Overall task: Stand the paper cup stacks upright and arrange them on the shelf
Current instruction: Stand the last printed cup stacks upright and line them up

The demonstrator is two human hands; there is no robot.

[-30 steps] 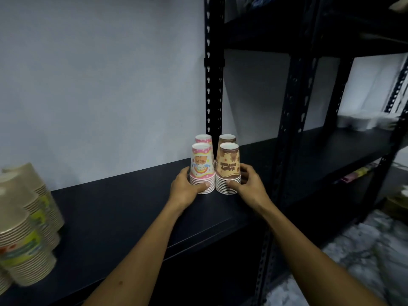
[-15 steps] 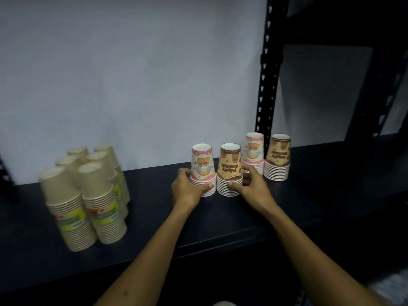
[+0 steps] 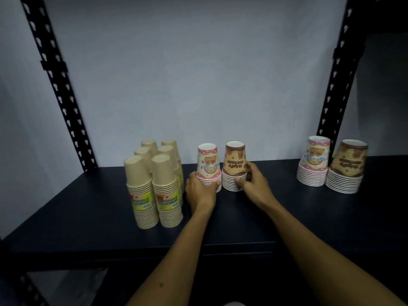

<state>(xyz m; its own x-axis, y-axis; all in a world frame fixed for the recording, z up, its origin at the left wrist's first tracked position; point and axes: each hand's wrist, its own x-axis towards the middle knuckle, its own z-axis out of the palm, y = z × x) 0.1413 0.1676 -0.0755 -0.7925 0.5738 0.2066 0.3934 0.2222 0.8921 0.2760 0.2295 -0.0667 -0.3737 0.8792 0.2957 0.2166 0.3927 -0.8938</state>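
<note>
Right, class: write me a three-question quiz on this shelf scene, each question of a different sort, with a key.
1. True or false: the left hand grips the brown cup stack.
2. How many plain tan cup stacks stand in the group on the shelf?
3. The second pink cup stack stands: A) near the right post, B) against the tan stacks, C) on its side.

Key: 1 false, it grips the pink cup stack, and the right hand holds the brown one; 2 six; 3 A.
</note>
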